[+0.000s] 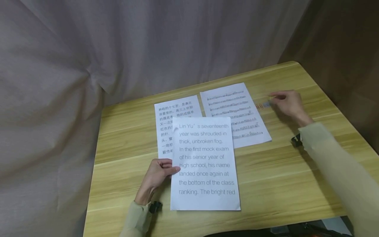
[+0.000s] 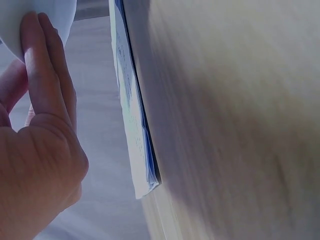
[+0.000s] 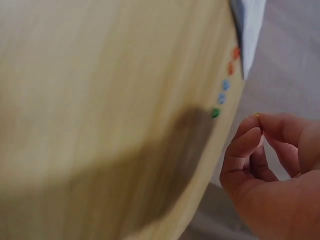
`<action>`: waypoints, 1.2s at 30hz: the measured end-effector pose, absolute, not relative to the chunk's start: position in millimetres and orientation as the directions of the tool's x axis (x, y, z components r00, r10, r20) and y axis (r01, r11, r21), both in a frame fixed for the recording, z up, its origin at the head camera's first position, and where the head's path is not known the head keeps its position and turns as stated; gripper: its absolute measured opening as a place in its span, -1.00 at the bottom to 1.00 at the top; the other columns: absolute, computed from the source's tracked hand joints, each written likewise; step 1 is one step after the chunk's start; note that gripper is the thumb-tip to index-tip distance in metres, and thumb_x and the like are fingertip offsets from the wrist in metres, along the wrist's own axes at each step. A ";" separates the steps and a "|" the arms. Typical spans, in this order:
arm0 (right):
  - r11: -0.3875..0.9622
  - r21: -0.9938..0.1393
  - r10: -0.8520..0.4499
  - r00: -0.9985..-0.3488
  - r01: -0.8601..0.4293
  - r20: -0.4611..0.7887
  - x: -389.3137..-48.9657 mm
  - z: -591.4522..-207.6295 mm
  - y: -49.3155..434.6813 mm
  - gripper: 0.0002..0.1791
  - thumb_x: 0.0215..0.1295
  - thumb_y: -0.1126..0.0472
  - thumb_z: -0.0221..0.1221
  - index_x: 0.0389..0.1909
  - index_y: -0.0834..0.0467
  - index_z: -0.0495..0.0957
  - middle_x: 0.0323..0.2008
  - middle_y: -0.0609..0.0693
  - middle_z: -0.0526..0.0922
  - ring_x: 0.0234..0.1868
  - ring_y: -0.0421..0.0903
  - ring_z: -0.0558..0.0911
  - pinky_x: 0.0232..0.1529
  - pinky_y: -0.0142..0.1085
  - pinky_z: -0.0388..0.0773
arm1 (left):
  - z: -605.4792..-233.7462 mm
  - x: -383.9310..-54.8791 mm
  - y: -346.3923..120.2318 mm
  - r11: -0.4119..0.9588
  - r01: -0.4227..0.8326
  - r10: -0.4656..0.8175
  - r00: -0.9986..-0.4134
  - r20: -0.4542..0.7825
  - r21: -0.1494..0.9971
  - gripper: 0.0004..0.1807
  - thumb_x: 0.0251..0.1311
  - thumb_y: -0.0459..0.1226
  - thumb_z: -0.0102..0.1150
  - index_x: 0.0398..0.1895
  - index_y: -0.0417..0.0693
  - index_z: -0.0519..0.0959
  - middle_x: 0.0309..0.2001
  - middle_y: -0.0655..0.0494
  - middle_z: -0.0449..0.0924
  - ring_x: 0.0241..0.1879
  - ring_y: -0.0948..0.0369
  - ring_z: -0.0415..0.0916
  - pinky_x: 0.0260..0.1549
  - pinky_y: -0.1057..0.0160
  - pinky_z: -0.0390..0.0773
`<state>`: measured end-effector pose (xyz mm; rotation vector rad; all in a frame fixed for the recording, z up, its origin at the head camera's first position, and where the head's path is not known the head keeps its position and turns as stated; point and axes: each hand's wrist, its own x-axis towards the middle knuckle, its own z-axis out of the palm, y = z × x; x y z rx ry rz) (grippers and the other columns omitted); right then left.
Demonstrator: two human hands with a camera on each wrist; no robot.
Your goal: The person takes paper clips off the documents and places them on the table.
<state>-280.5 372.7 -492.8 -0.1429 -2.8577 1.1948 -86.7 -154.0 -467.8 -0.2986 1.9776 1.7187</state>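
My left hand point(image 1: 157, 174) pinches the left edge of a sheet of paper point(image 1: 204, 197) printed with English text, thumb on top. In the left wrist view that sheet is lifted above the tabletop. It overlaps a sheet of Chinese text point(image 1: 177, 107) and a sheet of music point(image 1: 226, 98), both lying flat behind it. To the right, my right hand point(image 1: 287, 103) pinches a small yellow paper clip point(image 3: 257, 115) between thumb and index finger, above the table. Close by lie a green paper clip point(image 3: 215, 113), two blue paper clips point(image 3: 223, 91) and two orange-red paper clips point(image 3: 233, 61) in a row.
The wooden table point(image 1: 127, 141) carries everything. A grey curtain point(image 1: 177, 42) hangs along its back and left sides. Dark objects point(image 1: 308, 228) show below the table's front edge at the right.
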 end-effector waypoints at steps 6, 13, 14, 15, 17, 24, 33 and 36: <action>0.725 -0.680 0.122 -0.992 0.112 -0.033 -283.6 -501.3 382.5 -0.67 0.53 0.25 0.27 0.19 0.30 0.72 0.23 0.45 0.71 -0.12 -0.23 0.60 -0.22 -0.63 0.32 | -468.4 -87.7 -155.8 0.169 -0.480 0.145 -0.851 -0.504 0.861 -0.69 0.25 -0.51 0.44 0.02 -0.54 0.70 -0.21 -0.15 0.90 -0.33 0.23 0.84 -0.26 0.36 0.78; 0.728 -0.669 0.102 -0.989 0.151 -0.111 -285.0 -506.2 385.0 -0.63 0.59 0.22 0.22 0.25 0.34 0.68 0.28 0.48 0.65 0.24 0.35 0.63 -0.13 -0.47 0.38 | -466.4 -86.9 -167.9 0.160 -0.491 0.118 -0.851 -0.511 0.856 -0.66 0.29 -0.51 0.42 0.08 -0.56 0.67 -0.17 -0.16 0.90 -0.30 0.23 0.85 -0.23 0.32 0.82; 0.728 -0.667 0.101 -0.988 0.156 -0.121 -285.4 -506.6 385.3 -0.62 0.59 0.22 0.22 0.26 0.35 0.67 0.30 0.49 0.64 0.27 0.37 0.62 -0.09 -0.43 0.39 | -465.8 -86.8 -170.6 0.160 -0.493 0.108 -0.852 -0.512 0.855 -0.66 0.29 -0.51 0.42 0.08 -0.56 0.67 -0.19 -0.15 0.90 -0.30 0.23 0.85 -0.24 0.33 0.82; 0.728 -0.666 0.102 -0.986 0.163 -0.129 -286.0 -507.0 385.6 -0.62 0.60 0.21 0.21 0.27 0.35 0.66 0.31 0.49 0.63 0.29 0.39 0.61 -0.05 -0.38 0.40 | -464.9 -86.8 -173.3 0.160 -0.495 0.099 -0.853 -0.513 0.854 -0.66 0.29 -0.51 0.41 0.09 -0.56 0.67 -0.20 -0.13 0.90 -0.30 0.24 0.85 -0.24 0.33 0.82; 0.728 -0.663 0.103 -0.984 0.174 -0.145 -287.0 -507.3 386.0 -0.61 0.61 0.20 0.20 0.28 0.35 0.66 0.33 0.49 0.62 0.33 0.40 0.59 0.00 -0.29 0.42 | -463.7 -87.3 -179.0 0.158 -0.501 0.073 -0.854 -0.516 0.851 -0.66 0.29 -0.51 0.41 0.10 -0.55 0.67 -0.22 -0.08 0.91 -0.31 0.24 0.84 -0.24 0.33 0.82; 0.723 -0.660 0.117 -0.978 0.203 -0.173 -289.6 -509.7 387.9 -0.58 0.64 0.16 0.17 0.31 0.33 0.64 0.35 0.48 0.61 0.35 0.40 0.58 0.04 -0.22 0.45 | -458.9 -90.8 -200.2 0.159 -0.495 0.011 -0.864 -0.503 0.854 -0.63 0.31 -0.52 0.39 0.15 -0.56 0.65 -0.23 -0.02 0.91 -0.30 0.25 0.85 -0.24 0.32 0.84; 0.722 -0.657 0.143 -0.976 0.214 -0.162 -289.5 -509.9 385.4 -0.61 0.61 0.20 0.18 0.26 0.36 0.66 0.28 0.49 0.64 0.27 0.38 0.62 -0.02 -0.23 0.44 | -448.1 -98.5 -235.3 0.171 -0.500 -0.070 -0.866 -0.496 0.849 -0.59 0.37 -0.49 0.36 0.22 -0.56 0.61 -0.32 0.20 0.89 -0.31 0.31 0.83 -0.27 0.36 0.81; 0.722 -0.655 0.148 -0.975 0.221 -0.166 -289.3 -509.8 384.7 -0.61 0.61 0.19 0.18 0.26 0.36 0.66 0.27 0.49 0.65 0.25 0.37 0.62 -0.03 -0.21 0.45 | -445.3 -102.1 -250.6 0.170 -0.507 -0.094 -0.862 -0.498 0.845 -0.57 0.39 -0.47 0.36 0.25 -0.56 0.59 -0.34 0.25 0.87 -0.32 0.32 0.83 -0.26 0.36 0.81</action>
